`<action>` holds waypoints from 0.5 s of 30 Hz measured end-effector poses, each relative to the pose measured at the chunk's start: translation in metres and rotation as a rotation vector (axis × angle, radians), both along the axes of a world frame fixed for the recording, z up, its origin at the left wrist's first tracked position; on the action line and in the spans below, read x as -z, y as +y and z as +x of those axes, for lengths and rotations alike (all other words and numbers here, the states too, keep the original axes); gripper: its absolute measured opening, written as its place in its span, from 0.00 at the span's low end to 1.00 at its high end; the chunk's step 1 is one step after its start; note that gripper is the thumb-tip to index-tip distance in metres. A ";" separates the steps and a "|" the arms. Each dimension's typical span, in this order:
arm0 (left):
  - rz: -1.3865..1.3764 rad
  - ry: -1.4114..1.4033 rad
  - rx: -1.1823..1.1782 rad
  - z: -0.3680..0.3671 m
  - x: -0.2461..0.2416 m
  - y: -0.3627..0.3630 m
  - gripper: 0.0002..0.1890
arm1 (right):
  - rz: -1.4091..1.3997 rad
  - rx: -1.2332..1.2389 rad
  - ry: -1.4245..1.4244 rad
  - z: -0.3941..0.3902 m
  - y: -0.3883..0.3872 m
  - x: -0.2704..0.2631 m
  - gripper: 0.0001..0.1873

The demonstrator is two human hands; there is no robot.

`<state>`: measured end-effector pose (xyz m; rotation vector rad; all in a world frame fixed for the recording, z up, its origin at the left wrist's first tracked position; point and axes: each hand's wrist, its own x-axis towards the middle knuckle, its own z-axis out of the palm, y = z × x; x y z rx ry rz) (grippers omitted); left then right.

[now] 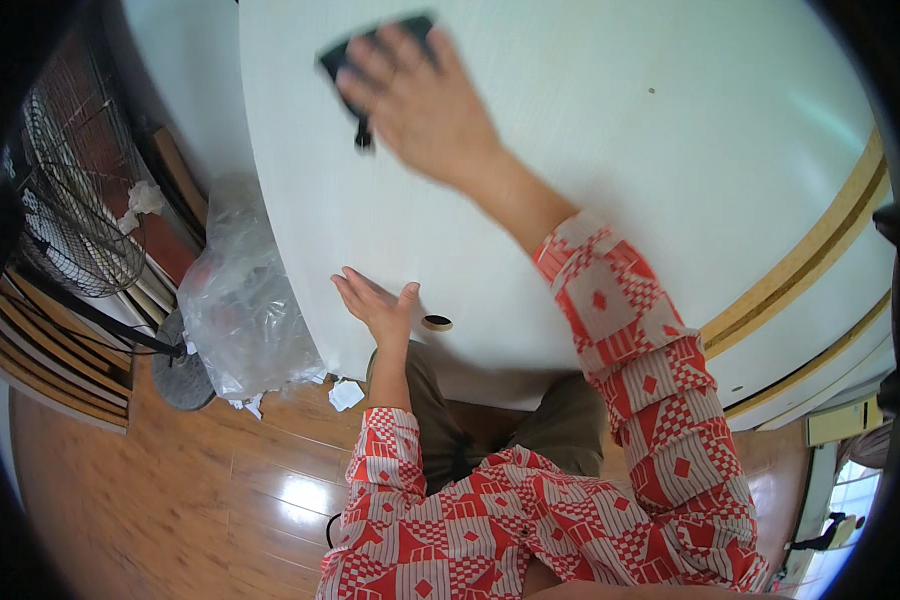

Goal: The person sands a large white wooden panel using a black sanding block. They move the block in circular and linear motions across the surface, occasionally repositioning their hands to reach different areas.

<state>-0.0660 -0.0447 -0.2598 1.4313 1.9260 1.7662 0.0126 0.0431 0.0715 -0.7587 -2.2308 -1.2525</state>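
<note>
My right hand (424,112) lies palm down over a flat dark pad or cloth (337,64) at the far side of a large white panel (495,247). The fingers are spread across this pad, and a small black tab sticks out below it. Motion blurs the hand somewhat, and the palm side is hidden. Closer to me, my left hand (379,304) is against the panel's near left part with its thumb apart and nothing in it. Just right of that hand is a round hole (437,322) in the panel.
More boards with bare wood-coloured edges (787,285) are at the right. To the left are a clear plastic bag (247,300), a wire-caged fan (82,217) with a round base (180,367), and leaning boards (60,352). Paper scraps (345,394) lie on the wooden floor (195,487).
</note>
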 end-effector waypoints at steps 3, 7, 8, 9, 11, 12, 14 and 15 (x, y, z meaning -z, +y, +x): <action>0.002 -0.016 -0.031 0.004 0.011 0.000 0.65 | -0.137 -0.079 -0.237 0.002 -0.023 0.080 0.27; 0.042 -0.001 -0.023 0.006 0.025 -0.003 0.61 | -0.326 -0.140 -0.434 0.034 -0.054 0.146 0.29; 0.045 -0.015 -0.013 0.006 0.028 -0.005 0.60 | -0.412 -0.089 -0.509 0.039 -0.058 0.148 0.30; 0.027 -0.022 -0.011 0.006 0.032 -0.007 0.59 | -0.346 -0.112 -0.427 0.042 -0.057 0.141 0.30; 0.006 -0.063 0.006 0.008 0.038 -0.010 0.58 | -0.398 0.002 -0.380 0.041 -0.045 0.107 0.29; -0.003 -0.071 -0.006 0.009 0.040 -0.011 0.58 | -0.271 -0.018 -0.228 0.039 -0.038 0.081 0.28; -0.026 -0.082 -0.004 0.013 0.044 -0.012 0.58 | -0.081 0.009 0.007 0.034 -0.019 0.017 0.26; -0.029 -0.099 -0.007 0.015 0.046 -0.013 0.58 | 0.021 -0.030 0.138 0.027 -0.012 -0.011 0.24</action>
